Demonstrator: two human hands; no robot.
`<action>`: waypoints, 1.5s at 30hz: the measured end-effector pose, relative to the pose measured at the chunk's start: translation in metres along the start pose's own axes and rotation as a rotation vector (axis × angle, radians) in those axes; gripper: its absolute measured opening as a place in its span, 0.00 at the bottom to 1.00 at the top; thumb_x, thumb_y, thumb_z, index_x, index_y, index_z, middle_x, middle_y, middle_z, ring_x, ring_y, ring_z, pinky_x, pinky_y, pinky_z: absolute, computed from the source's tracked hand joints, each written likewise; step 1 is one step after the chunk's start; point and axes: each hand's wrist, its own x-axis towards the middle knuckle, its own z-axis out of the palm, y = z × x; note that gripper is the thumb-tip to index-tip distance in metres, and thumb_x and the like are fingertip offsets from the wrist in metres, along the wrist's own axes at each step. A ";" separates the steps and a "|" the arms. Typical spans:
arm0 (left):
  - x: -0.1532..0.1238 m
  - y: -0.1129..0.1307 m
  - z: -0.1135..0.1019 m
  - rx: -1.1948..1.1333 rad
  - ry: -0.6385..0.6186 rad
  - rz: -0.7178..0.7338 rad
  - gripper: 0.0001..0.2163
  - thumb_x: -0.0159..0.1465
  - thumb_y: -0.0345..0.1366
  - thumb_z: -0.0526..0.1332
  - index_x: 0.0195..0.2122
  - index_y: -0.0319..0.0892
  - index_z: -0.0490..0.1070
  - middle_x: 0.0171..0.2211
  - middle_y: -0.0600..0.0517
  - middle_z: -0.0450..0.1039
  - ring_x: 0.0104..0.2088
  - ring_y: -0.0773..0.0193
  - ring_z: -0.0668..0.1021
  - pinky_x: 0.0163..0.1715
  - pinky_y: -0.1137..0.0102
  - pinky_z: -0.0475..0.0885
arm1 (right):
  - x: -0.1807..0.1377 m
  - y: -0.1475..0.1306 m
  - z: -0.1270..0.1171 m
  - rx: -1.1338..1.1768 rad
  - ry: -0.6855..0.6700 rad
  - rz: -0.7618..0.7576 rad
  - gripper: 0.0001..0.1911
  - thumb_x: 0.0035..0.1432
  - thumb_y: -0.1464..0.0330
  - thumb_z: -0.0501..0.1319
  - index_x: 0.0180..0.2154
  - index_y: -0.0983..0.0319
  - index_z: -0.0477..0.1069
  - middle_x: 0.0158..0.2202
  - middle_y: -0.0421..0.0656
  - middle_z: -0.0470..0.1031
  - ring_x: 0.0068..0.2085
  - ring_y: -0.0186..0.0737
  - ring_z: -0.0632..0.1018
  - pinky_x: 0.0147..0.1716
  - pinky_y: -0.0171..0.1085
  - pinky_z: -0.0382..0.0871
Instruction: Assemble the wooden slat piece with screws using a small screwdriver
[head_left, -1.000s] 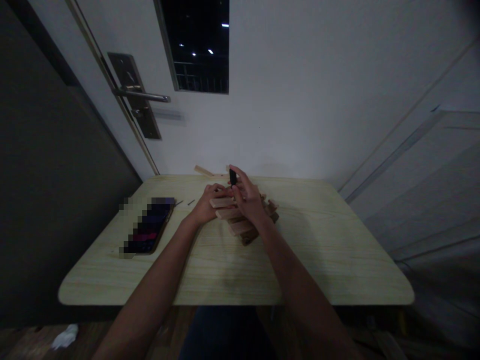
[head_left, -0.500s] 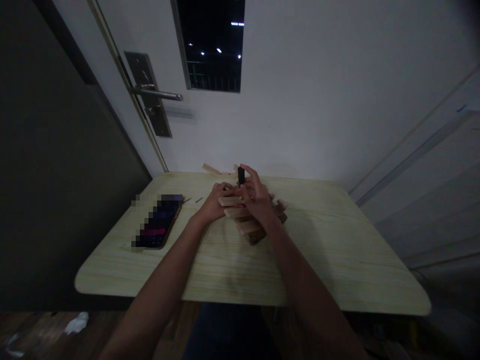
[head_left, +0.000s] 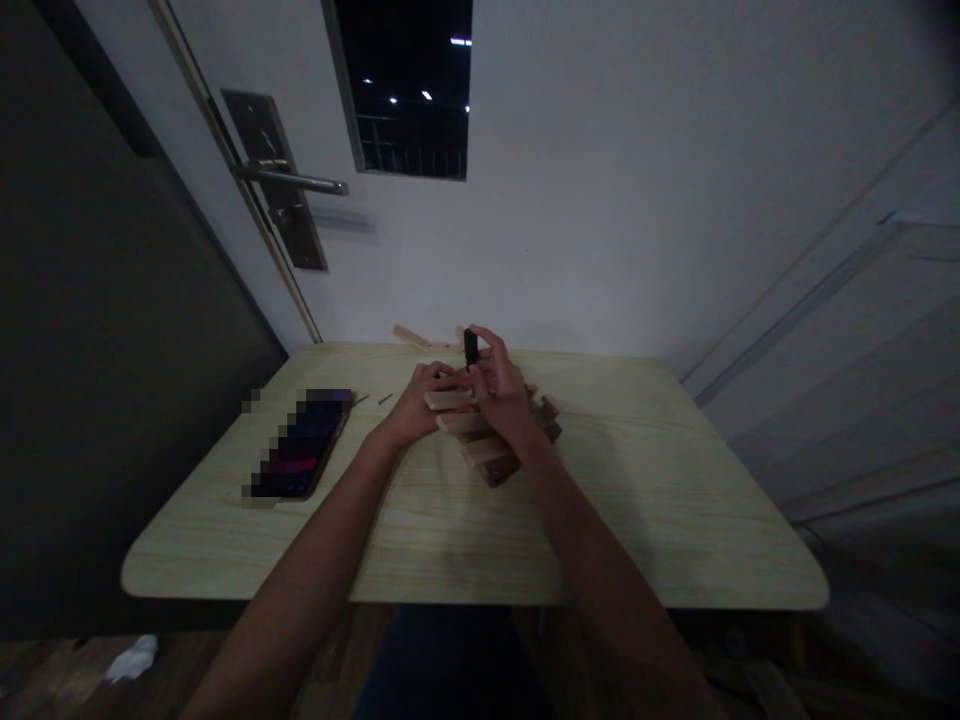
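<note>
A small assembly of pale and brown wooden slats (head_left: 486, 452) rests at the middle of the table, its slats fanned out in tilted layers. My left hand (head_left: 421, 403) is at its far left side, fingers curled against the wood. Above the assembly, my right hand (head_left: 501, 385) is closed round a short black handle (head_left: 471, 346) that stands nearly upright. The lower end of the handle is hidden behind my fingers, so I cannot make out what it meets. My right wrist covers part of the slats.
A phone (head_left: 306, 445) lies on the table's left side. Two thin nails or screws (head_left: 385, 398) lie between it and my left hand. Loose wooden strips (head_left: 411, 336) are at the table's back edge. A white door with a metal handle (head_left: 292, 182) stands behind.
The whole view has shifted slightly, so the table and hands appear a little further left. Both hands keep their places at the wooden assembly, and the black handle is still held upright.
</note>
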 end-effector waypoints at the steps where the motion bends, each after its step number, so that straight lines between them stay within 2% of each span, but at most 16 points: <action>1: 0.000 -0.001 0.000 0.005 0.002 0.003 0.19 0.57 0.51 0.66 0.46 0.48 0.77 0.44 0.47 0.72 0.48 0.52 0.71 0.51 0.52 0.65 | 0.000 0.001 0.001 0.005 0.001 0.008 0.24 0.64 0.71 0.54 0.60 0.54 0.59 0.46 0.44 0.74 0.42 0.41 0.77 0.44 0.42 0.75; 5: 0.001 -0.003 0.001 0.012 0.002 0.011 0.18 0.57 0.51 0.66 0.42 0.46 0.78 0.45 0.46 0.73 0.49 0.51 0.71 0.52 0.52 0.64 | 0.001 0.005 0.003 0.029 0.034 0.030 0.26 0.60 0.71 0.58 0.59 0.52 0.59 0.46 0.44 0.73 0.39 0.43 0.77 0.43 0.46 0.77; 8: 0.001 -0.003 0.000 -0.006 0.000 0.012 0.18 0.57 0.51 0.66 0.42 0.46 0.78 0.44 0.46 0.73 0.48 0.51 0.71 0.51 0.52 0.64 | 0.001 0.007 0.004 0.022 0.056 0.009 0.26 0.60 0.70 0.59 0.59 0.50 0.59 0.51 0.44 0.72 0.43 0.45 0.77 0.46 0.49 0.77; 11: 0.000 -0.002 0.001 -0.018 0.013 -0.004 0.17 0.57 0.51 0.66 0.42 0.47 0.78 0.45 0.47 0.73 0.48 0.52 0.71 0.51 0.52 0.65 | 0.000 0.005 0.003 -0.002 0.049 -0.014 0.24 0.62 0.70 0.56 0.59 0.50 0.60 0.53 0.44 0.72 0.47 0.44 0.77 0.49 0.47 0.75; 14: 0.000 -0.002 0.001 -0.021 0.023 -0.006 0.16 0.56 0.49 0.67 0.43 0.49 0.78 0.45 0.48 0.73 0.48 0.52 0.71 0.52 0.53 0.64 | -0.001 0.004 0.002 -0.006 0.016 -0.011 0.22 0.65 0.71 0.52 0.59 0.51 0.60 0.50 0.44 0.74 0.45 0.42 0.78 0.48 0.44 0.75; 23: 0.000 0.002 -0.003 0.003 -0.003 0.004 0.15 0.57 0.48 0.67 0.42 0.46 0.77 0.45 0.47 0.73 0.49 0.52 0.72 0.52 0.53 0.64 | 0.001 0.007 0.002 -0.016 0.026 -0.064 0.22 0.63 0.71 0.55 0.57 0.51 0.62 0.57 0.44 0.70 0.53 0.45 0.75 0.53 0.47 0.72; 29: 0.000 -0.001 -0.001 0.010 0.005 0.007 0.17 0.56 0.49 0.67 0.44 0.47 0.76 0.45 0.48 0.72 0.48 0.54 0.72 0.51 0.55 0.65 | 0.001 0.002 0.002 0.025 -0.008 -0.057 0.21 0.65 0.72 0.51 0.58 0.52 0.61 0.58 0.44 0.70 0.53 0.43 0.75 0.53 0.46 0.72; 35: -0.002 -0.003 0.001 0.029 0.017 0.019 0.16 0.57 0.49 0.67 0.43 0.47 0.77 0.46 0.48 0.72 0.49 0.54 0.71 0.52 0.55 0.65 | 0.002 0.004 0.002 0.068 0.018 -0.068 0.21 0.63 0.71 0.55 0.57 0.51 0.62 0.57 0.44 0.71 0.55 0.45 0.75 0.54 0.48 0.73; 41: -0.001 -0.007 0.002 0.040 0.032 0.038 0.17 0.58 0.51 0.65 0.42 0.46 0.78 0.45 0.46 0.72 0.49 0.53 0.71 0.50 0.54 0.65 | 0.003 0.003 0.000 0.042 0.001 -0.113 0.20 0.67 0.70 0.50 0.59 0.56 0.61 0.57 0.47 0.71 0.54 0.44 0.75 0.56 0.48 0.71; 45: 0.000 -0.012 0.004 0.025 0.036 0.086 0.17 0.58 0.50 0.66 0.44 0.46 0.78 0.45 0.47 0.73 0.47 0.53 0.72 0.50 0.54 0.65 | 0.003 0.004 0.001 0.029 0.017 -0.114 0.22 0.63 0.72 0.54 0.58 0.53 0.63 0.56 0.44 0.72 0.50 0.43 0.77 0.52 0.45 0.74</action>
